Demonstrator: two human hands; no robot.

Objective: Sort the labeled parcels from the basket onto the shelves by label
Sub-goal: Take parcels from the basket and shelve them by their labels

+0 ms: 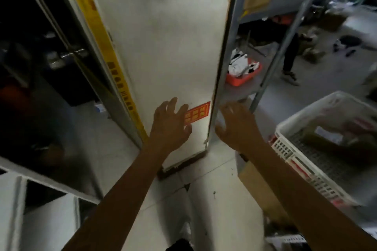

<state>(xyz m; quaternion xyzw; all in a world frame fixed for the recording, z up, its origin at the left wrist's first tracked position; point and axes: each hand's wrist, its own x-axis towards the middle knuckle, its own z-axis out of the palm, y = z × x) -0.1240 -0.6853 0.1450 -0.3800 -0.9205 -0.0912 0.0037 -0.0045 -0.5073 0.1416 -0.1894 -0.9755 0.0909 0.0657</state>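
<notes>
In the head view, both hands reach forward toward a white pillar [163, 51], and neither carries anything. The left hand [170, 123] lies in front of the pillar's lower face with fingers spread and loosely bent, partly covering a red sticker [199, 112]; whether it actually touches the surface cannot be told. The right hand [236, 124] hangs just right of the pillar, beside a grey shelf post [224, 63], fingers also splayed and holding nothing.

The parcels wait in the white basket [285, 149], well to the right of the pillar and low in the view. One brownish parcel [334, 138] with a pale label lies on the basket's floor; the blur hides the print, and whatever else lies in there is too smeared to name.

The parcel looks like a soft, flattish bag, so it is probably light and floppy, likely to sag if pinched at one corner. A sensible hold would be across its middle or along one long edge, thumb on top, label kept face up for reading. If the wrapping is plastic, it may be slick.

Farther right of the pillar, behind the post, an orange tray [240, 79] of white items sits on a shelf.
</notes>
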